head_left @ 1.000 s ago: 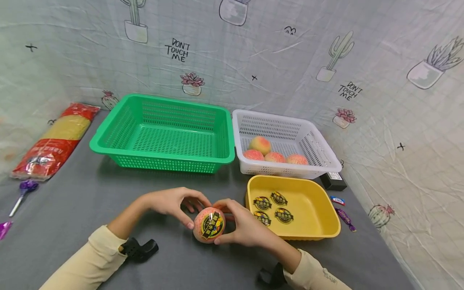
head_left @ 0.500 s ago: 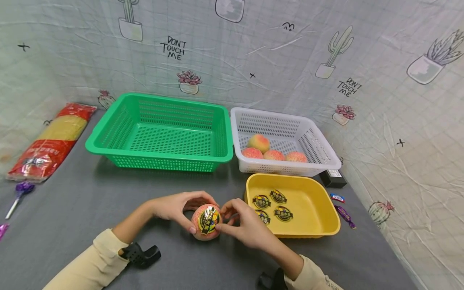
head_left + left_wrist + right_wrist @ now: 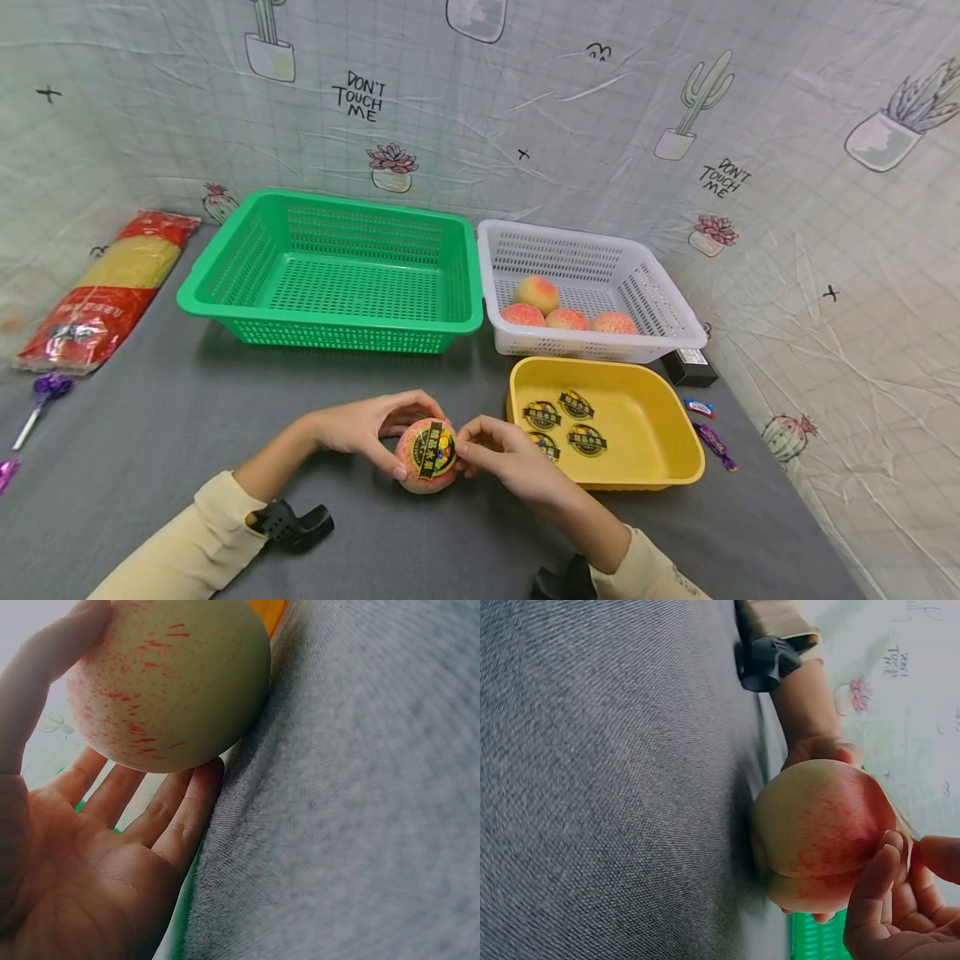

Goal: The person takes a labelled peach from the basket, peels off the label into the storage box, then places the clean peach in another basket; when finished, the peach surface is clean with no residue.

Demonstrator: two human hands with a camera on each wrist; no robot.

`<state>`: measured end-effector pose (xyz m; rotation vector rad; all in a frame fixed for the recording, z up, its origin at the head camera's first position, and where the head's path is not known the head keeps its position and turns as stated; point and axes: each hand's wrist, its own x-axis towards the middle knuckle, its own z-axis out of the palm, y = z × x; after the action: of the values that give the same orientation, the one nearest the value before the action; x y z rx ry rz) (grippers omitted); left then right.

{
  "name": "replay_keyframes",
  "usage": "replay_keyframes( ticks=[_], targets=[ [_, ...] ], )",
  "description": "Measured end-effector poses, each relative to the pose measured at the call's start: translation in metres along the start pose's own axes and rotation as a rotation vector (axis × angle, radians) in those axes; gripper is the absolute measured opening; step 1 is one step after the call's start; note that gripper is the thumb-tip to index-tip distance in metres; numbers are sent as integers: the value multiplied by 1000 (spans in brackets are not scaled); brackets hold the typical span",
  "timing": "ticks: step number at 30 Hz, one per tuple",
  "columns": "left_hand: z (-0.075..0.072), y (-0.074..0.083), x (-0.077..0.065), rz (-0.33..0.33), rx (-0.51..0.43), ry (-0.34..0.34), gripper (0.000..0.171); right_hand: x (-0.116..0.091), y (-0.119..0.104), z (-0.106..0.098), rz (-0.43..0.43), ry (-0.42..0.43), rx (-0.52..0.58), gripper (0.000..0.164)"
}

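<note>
On the grey tabletop stands a peach [image 3: 422, 485] with a round black and gold sticker [image 3: 432, 450] on its upper side. My left hand [image 3: 358, 429] grips it from the left, thumb in front and fingers behind; the left wrist view shows the peach [image 3: 172, 690] between thumb and fingertips. At its right side, my right hand [image 3: 513, 465] pinches the sticker's edge between thumb and fingers. In the right wrist view that edge [image 3: 892, 806] stands slightly off the peach's skin. The peach's underside is hidden in the head view.
A yellow tray [image 3: 652, 442] with several like stickers stands right of my right hand. Behind are a green basket [image 3: 337, 333] and a white basket [image 3: 600, 346] with several peaches. A red and yellow packet [image 3: 112, 292] and a lollipop [image 3: 45, 400] lie at left.
My right hand has shifted from holding the peach's right side to pinching the sticker's edge. The sticker has turned on the peach. My left hand still grips the peach.
</note>
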<state>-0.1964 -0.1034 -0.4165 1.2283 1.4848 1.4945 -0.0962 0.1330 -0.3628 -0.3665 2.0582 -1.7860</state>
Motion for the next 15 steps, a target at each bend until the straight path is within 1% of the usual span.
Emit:
replay_keyframes(
  ticks=[4,8,11,15],
  targets=[
    [0,-1,0,-15,4,11,67,-6,-2,-8,-21,7,52,16],
    [-1,-2,1,-19,9,9,67,-18,-8,-25,-43,36,68,17],
    [-1,-2,1,-7,15,-3,67,-29,-10,-46,-56,75,61,18],
    [-2,-2,-1,-9,19,-9,66,-44,-3,-82,-55,143,5,16]
  ],
)
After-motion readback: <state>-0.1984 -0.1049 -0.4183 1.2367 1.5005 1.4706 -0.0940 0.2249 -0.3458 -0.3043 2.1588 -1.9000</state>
